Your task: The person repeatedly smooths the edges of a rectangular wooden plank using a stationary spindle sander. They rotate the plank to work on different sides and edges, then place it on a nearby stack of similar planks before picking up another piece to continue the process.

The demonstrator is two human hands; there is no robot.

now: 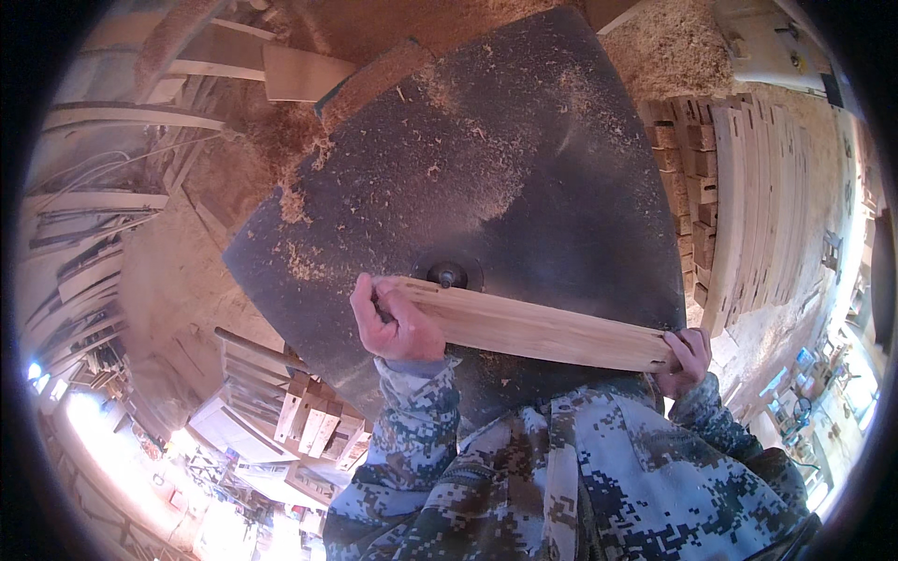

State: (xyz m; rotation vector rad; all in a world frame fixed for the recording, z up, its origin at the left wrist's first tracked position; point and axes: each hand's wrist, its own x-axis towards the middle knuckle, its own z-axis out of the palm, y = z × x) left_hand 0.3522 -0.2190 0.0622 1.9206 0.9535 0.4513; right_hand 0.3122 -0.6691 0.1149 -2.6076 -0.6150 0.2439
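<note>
the surface [524, 187] is a dark, flat machine top, tilted in the view and dusted with pale sawdust [468, 178], thickest along its far left edge. a small round spindle [447, 274] stands up from a circular recess near its front. a long light wooden slat [538, 329] lies just in front of the spindle, across the near edge.

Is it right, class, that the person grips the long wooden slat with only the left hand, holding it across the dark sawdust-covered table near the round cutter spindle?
Not quite. The head view shows both hands on the wooden slat: the left hand grips one end and the right hand the other. The rest holds: it lies across the dark table, near the spindle.
</note>
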